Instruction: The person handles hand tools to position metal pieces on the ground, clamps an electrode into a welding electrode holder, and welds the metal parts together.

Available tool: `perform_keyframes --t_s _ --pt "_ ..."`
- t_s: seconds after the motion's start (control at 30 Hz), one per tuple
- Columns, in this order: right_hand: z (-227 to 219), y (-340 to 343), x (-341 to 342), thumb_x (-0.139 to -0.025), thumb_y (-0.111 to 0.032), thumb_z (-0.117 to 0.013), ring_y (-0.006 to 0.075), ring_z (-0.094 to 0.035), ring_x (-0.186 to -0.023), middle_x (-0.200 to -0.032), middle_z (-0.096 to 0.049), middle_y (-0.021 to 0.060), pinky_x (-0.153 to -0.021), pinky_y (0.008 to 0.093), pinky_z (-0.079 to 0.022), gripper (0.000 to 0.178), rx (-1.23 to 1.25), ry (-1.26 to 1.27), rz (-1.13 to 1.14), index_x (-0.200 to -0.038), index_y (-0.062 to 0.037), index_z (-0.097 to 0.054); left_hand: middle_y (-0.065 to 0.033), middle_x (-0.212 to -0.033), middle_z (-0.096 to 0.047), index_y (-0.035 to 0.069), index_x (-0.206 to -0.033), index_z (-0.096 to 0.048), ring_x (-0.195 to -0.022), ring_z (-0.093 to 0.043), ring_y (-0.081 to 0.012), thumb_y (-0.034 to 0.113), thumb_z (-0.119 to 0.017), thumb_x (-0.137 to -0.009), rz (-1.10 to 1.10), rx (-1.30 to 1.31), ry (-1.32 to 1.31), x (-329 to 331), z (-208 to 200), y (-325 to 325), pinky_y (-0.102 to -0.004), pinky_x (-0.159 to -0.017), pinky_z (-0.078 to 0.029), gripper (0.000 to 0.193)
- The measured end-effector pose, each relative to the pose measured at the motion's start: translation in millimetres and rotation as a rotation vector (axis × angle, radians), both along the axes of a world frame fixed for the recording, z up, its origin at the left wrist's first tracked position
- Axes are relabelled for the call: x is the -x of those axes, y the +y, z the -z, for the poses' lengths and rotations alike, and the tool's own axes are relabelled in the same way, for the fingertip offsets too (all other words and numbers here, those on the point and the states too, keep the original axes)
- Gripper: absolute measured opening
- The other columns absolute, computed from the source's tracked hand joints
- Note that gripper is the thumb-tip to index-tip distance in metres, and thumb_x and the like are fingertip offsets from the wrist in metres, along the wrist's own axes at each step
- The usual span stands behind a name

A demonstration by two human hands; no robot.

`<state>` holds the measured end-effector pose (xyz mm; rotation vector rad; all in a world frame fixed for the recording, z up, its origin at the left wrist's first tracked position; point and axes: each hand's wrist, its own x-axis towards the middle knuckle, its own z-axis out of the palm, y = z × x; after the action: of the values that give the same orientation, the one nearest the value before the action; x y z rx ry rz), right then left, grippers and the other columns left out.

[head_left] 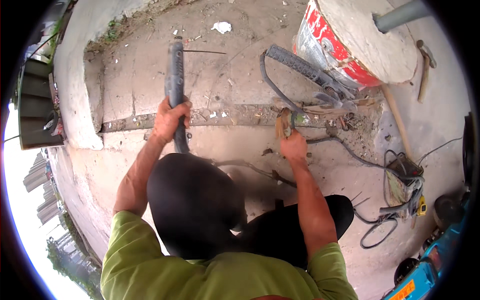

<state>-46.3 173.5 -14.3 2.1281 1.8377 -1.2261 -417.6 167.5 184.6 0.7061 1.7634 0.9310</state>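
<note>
So my left hand [171,117] is wrapped tight around a long dark-grey piece [176,75], held out in front of my left knee, pretty much seen edge-on, so I can't tell its full shape. A thin dark rod [205,51] pokes out to the right near its top end; can't say if it's attached. My right hand [293,145] is closed on a beat-up tan clamp-like tool [283,124], out past my other knee and over the rough dirt strip [240,116] that runs across the concrete. Just beyond that tool there's a grey slotted metal bar [302,64] lying at an angle next to a red and white bucket [360,75] full of what looks like concrete, with a grey pipe [400,16] sticking out of it. Hammer [425,70] is on the far side of the bucket. Off to my right sits a scuffed box [398,189] with dark cables [377,235] tangled around it, plus a small yellow thing [422,206] beside it, and a blue machine [431,260] nearer to me.
</note>
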Motion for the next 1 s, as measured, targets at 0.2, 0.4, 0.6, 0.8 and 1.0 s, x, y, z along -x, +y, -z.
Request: perform_keyframes --t_s 0.2,0.4,0.6,0.8,1.0 --pt "-11.2 5.0 4.7 -0.093 -0.033 -0.067 0.0490 -0.071 -0.108 -0.112 -0.074 0.0305 -0.096 0.0560 -0.057 0.045 -0.010 0.018 -0.001 -0.121 0.0016 -0.071 -0.0066 -0.069 -0.061 0.000 -0.105 -0.059 -0.054 -0.058 -0.0164 0.013 -0.071 -0.094 -0.034 -0.161 0.244 53.6 -89.2 -2.2 -0.0308 -0.053 -0.049 0.021" --pt "8.0 -0.9 6.7 -0.093 -0.047 -0.070 0.0480 -0.073 -0.104 -0.106 -0.076 0.0298 -0.092 0.0559 -0.059 0.051 -0.087 -0.017 0.038 -0.118 -0.0023 -0.074 -0.0059 -0.069 -0.061 -0.002 -0.109 -0.061 -0.056 -0.058 -0.0148 0.013 -0.072 -0.094 0.037 -0.138 0.322 66.9 -49.4 8.3 -0.0306 -0.055 -0.047 0.024" --pt "17.0 -7.6 6.7 -0.093 -0.052 -0.068 0.0511 -0.073 -0.094 -0.094 -0.075 0.0301 -0.085 0.0596 -0.058 0.053 -0.135 -0.023 0.067 -0.115 -0.0038 -0.074 -0.0041 -0.080 -0.065 -0.003 -0.114 -0.061 -0.060 -0.061 -0.0123 0.012 -0.079 -0.091 0.295 0.002 0.187 54.2 44.6 32.2 -0.0306 -0.057 -0.050 0.033" --pt "14.8 -16.5 22.0 -0.093 -0.053 -0.068 0.0525 -0.071 -0.091 -0.092 -0.073 0.0307 -0.079 0.0589 -0.057 0.050 -0.186 -0.060 0.116 -0.110 -0.0056 -0.071 -0.0040 -0.090 -0.067 -0.002 -0.119 -0.061 -0.067 -0.063 -0.0108 0.008 -0.082 -0.090 0.612 0.138 0.090 66.5 120.6 87.6 -0.0303 -0.060 -0.052 0.037" --pt "5.9 -12.4 53.6 -0.092 -0.031 -0.076 0.0484 -0.069 -0.075 -0.081 -0.071 0.0231 -0.068 0.0495 -0.055 0.031 -0.292 -0.106 0.128 -0.103 -0.0016 -0.070 -0.0047 -0.092 -0.069 -0.002 -0.122 -0.061 -0.071 -0.065 -0.0111 0.006 -0.082 -0.089 0.805 0.149 -0.059 93.4 185.8 128.0 -0.0303 -0.063 -0.054 0.040"
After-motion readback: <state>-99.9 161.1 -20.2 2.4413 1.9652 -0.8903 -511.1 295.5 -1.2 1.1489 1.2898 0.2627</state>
